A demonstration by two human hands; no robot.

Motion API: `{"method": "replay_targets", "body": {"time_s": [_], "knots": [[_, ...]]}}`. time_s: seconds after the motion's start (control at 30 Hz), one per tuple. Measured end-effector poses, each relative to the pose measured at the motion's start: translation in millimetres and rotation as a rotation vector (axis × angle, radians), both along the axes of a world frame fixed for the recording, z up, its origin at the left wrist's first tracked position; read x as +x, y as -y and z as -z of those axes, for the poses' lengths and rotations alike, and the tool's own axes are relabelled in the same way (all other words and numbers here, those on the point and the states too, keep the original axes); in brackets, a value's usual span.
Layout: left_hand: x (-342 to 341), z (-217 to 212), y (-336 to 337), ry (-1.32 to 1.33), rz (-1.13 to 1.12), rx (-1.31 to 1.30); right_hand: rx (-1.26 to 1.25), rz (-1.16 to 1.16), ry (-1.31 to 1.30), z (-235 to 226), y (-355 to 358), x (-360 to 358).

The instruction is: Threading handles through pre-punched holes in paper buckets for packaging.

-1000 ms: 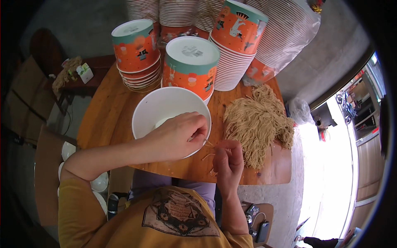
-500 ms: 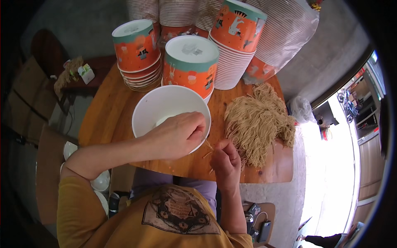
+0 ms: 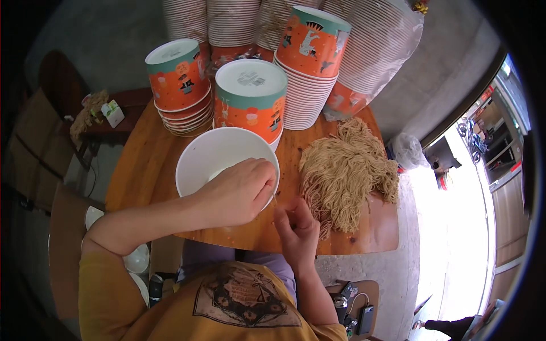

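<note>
A white paper bucket (image 3: 196, 150) stands mouth up at the front of the wooden table. My left hand (image 3: 242, 187) reaches across it, closed at its right rim; the fingertips are hidden below the palm. A short, thin tan string (image 3: 275, 198) sticks out beside that rim, between my hands. My right hand (image 3: 298, 227) is just right of the bucket, fingers curled in a pinch toward the string; its fingertips are slightly blurred. To its right lies a big bundle of tan strings (image 3: 347, 170), loose ends spread toward me.
Upside-down orange and green buckets (image 3: 250, 102) stand stacked behind the white one, with more stacks left and right. Tall stacks in clear plastic (image 3: 378, 51) rise behind. Below the right table edge, a small stool (image 3: 364, 298) carries a phone. White bowls lie low at left.
My right hand has moved slightly left and down, and less string shows between my hands. My left hand stays at the bucket's rim. The whole view has shifted a little.
</note>
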State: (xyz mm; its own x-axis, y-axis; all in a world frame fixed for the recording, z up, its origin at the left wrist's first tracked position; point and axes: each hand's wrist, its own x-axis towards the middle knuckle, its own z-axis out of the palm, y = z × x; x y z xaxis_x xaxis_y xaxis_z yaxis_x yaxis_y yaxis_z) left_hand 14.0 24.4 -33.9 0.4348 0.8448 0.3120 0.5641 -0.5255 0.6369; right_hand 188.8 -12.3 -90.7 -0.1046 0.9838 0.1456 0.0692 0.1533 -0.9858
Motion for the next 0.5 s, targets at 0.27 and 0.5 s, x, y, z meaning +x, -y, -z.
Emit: {"method": "replay_targets", "body": {"time_s": [0.27, 0.5], "knots": [[-8.4, -20.8, 3.5, -0.081, -0.047, -0.272, 0.020, 0.016, 0.200, -10.6, 7.1, 11.7], [-30.6, -18.2, 46.4, -0.281, 0.109, 0.068, 0.135, -0.025, 0.407, -42.0, 13.0, 49.9]]}}
